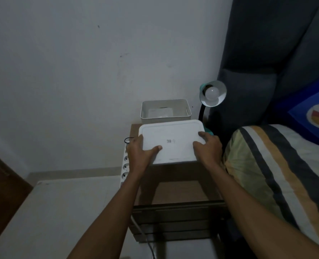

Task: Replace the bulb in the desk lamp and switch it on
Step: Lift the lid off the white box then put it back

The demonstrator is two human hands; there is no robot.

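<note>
Both my hands, left grip [142, 152] and right grip [207, 148], grasp the box lid [171, 144], lifted off; next, fetch the spare bulb from the open box [165, 116].

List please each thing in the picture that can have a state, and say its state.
white lid: off the box, held by both hands above the table.
white box: open, something pale inside.
desk lamp: off, a bulb fitted.
left hand: gripping the lid's left edge.
right hand: gripping the lid's right edge.
power strip: sockets in view are unplugged.
</note>
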